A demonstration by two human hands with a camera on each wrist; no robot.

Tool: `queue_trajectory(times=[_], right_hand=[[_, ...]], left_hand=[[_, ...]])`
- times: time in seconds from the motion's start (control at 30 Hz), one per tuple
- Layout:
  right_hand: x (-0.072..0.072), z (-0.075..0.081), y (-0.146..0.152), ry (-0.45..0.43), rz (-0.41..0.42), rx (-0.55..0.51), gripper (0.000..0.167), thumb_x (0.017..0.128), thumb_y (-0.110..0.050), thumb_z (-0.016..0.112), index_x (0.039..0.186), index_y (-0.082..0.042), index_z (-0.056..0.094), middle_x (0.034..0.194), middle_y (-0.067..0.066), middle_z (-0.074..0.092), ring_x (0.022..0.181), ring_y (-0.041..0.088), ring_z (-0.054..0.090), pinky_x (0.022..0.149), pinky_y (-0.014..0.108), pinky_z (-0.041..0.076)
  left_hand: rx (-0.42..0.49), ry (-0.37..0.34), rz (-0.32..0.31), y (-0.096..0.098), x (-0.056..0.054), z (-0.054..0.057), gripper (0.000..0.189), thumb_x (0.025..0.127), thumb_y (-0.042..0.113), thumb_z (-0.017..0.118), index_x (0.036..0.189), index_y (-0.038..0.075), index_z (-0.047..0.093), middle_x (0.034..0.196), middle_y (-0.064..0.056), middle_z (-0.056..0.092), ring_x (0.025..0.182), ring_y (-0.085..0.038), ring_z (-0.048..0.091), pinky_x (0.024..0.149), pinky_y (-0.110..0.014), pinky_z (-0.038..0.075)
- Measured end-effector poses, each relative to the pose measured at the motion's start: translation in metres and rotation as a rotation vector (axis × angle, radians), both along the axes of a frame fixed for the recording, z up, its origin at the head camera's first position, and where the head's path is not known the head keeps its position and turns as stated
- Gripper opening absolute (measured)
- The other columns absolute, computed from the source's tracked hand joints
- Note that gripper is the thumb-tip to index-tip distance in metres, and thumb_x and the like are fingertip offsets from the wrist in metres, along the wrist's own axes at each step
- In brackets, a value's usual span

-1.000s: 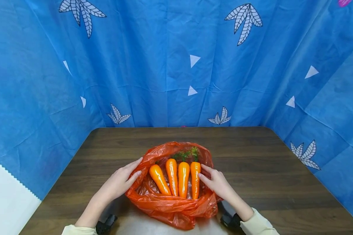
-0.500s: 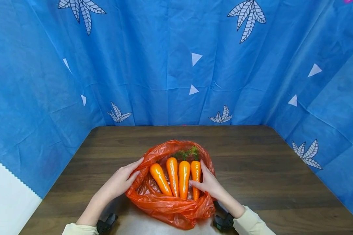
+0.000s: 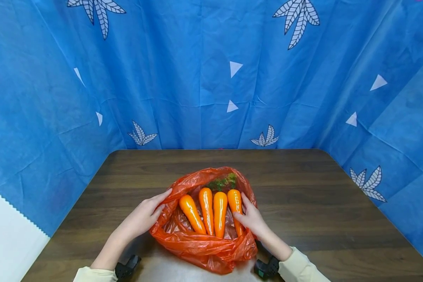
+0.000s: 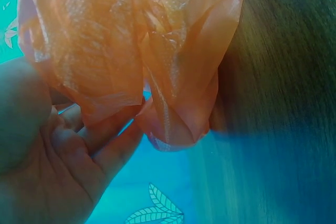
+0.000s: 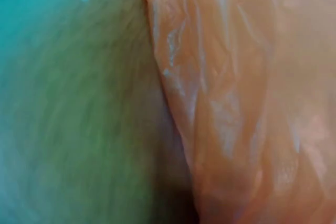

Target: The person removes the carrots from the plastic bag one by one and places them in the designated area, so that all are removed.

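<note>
In the head view an orange-red plastic bag (image 3: 211, 250) lies with its mouth wide on the table. Several glossy orange carrots lie side by side inside, with feathery green tops (image 3: 223, 183) at the far end. My left hand (image 3: 145, 213) holds the bag's left rim, thumb inside and fingers outside; the left wrist view shows this hand (image 4: 68, 166) with thin film between thumb and fingers. My right hand (image 3: 252, 219) grips the rightmost carrot (image 3: 234, 200), thumb across it and fingers along its right side. The right wrist view shows only blurred bag film (image 5: 236, 98); the hand is hidden there.
The dark wood-grain table (image 3: 303, 188) extends around the bag. Blue curtain (image 3: 183, 78) with leaf and triangle prints encloses the back and sides. A white surface (image 3: 10, 239) shows at the left edge. Black wrist devices (image 3: 127, 267) sit under both wrists.
My right hand has reached over the rightmost carrot from its side. That carrot now leans, its thick end shifted slightly left and away and its thin end right. The left hand stays at the rim.
</note>
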State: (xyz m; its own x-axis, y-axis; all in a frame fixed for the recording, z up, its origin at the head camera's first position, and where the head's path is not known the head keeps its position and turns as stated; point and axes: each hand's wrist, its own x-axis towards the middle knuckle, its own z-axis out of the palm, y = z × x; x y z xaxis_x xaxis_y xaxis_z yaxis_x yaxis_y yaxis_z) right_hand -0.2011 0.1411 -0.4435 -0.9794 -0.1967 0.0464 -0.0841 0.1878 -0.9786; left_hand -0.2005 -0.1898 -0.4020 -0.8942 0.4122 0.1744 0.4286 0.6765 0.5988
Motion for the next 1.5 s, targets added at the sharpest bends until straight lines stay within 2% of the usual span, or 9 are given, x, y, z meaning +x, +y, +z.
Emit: queue_trajectory(times=[0.23,0.37,0.57,0.83,1.1,1.3,1.5], right_hand=[[-0.001,0.001,0.003,-0.078,-0.005,-0.107,0.069,0.087,0.010,0.050,0.142,0.015,0.009,0.143,0.036,0.018,0.128,0.045,0.028,0.098,0.050,0.034],[-0.001,0.001,0.006,-0.144,-0.012,-0.192,0.066,0.088,0.008,0.051,0.143,0.013,0.013,0.144,0.034,0.021,0.129,0.042,0.028,0.099,0.049,0.031],[0.000,0.008,0.010,-0.211,-0.011,-0.296,0.066,0.087,0.004,0.052,0.143,0.010,0.018,0.144,0.031,0.025,0.127,0.040,0.034,0.098,0.047,0.035],[0.001,0.022,0.014,-0.200,0.009,-0.306,0.061,0.090,0.003,0.052,0.143,0.007,0.023,0.141,0.028,0.033,0.123,0.035,0.042,0.095,0.040,0.042],[0.001,0.030,0.016,-0.198,0.069,-0.339,0.059,0.092,0.001,0.052,0.144,0.005,0.025,0.141,0.026,0.034,0.123,0.033,0.043,0.095,0.037,0.041],[-0.001,0.032,0.018,-0.233,0.053,-0.411,0.059,0.093,-0.001,0.053,0.144,0.004,0.024,0.140,0.025,0.036,0.117,0.029,0.049,0.094,0.037,0.043],[-0.002,0.036,0.021,-0.230,0.039,-0.519,0.059,0.093,0.004,0.050,0.145,0.004,0.022,0.141,0.024,0.034,0.114,0.024,0.050,0.096,0.035,0.042]], left_hand=[[0.013,-0.032,0.010,0.001,-0.001,-0.002,0.053,0.093,0.002,0.056,0.143,0.011,0.041,0.134,-0.014,0.049,0.117,-0.030,0.051,0.092,-0.048,0.043],[0.021,-0.041,0.013,0.001,0.000,-0.003,0.053,0.093,0.001,0.054,0.143,0.011,0.040,0.135,-0.014,0.048,0.118,-0.030,0.049,0.093,-0.048,0.042],[0.024,-0.041,0.017,0.001,0.000,-0.003,0.052,0.094,0.002,0.053,0.143,0.011,0.039,0.136,-0.013,0.047,0.119,-0.029,0.049,0.094,-0.048,0.041],[0.018,-0.019,0.016,0.001,0.000,-0.002,0.051,0.094,0.001,0.053,0.143,0.009,0.040,0.135,-0.015,0.048,0.118,-0.031,0.050,0.093,-0.048,0.042],[0.021,0.011,0.005,0.001,-0.001,-0.001,0.051,0.093,0.001,0.055,0.142,0.007,0.041,0.132,-0.015,0.050,0.116,-0.031,0.051,0.091,-0.048,0.043],[0.017,0.028,-0.001,0.001,-0.001,-0.001,0.050,0.092,-0.001,0.055,0.141,0.005,0.042,0.132,-0.016,0.050,0.116,-0.031,0.051,0.091,-0.047,0.043],[0.028,0.013,0.004,0.003,-0.001,-0.002,0.049,0.093,-0.002,0.054,0.140,0.005,0.043,0.132,-0.016,0.051,0.116,-0.031,0.051,0.091,-0.047,0.043]])
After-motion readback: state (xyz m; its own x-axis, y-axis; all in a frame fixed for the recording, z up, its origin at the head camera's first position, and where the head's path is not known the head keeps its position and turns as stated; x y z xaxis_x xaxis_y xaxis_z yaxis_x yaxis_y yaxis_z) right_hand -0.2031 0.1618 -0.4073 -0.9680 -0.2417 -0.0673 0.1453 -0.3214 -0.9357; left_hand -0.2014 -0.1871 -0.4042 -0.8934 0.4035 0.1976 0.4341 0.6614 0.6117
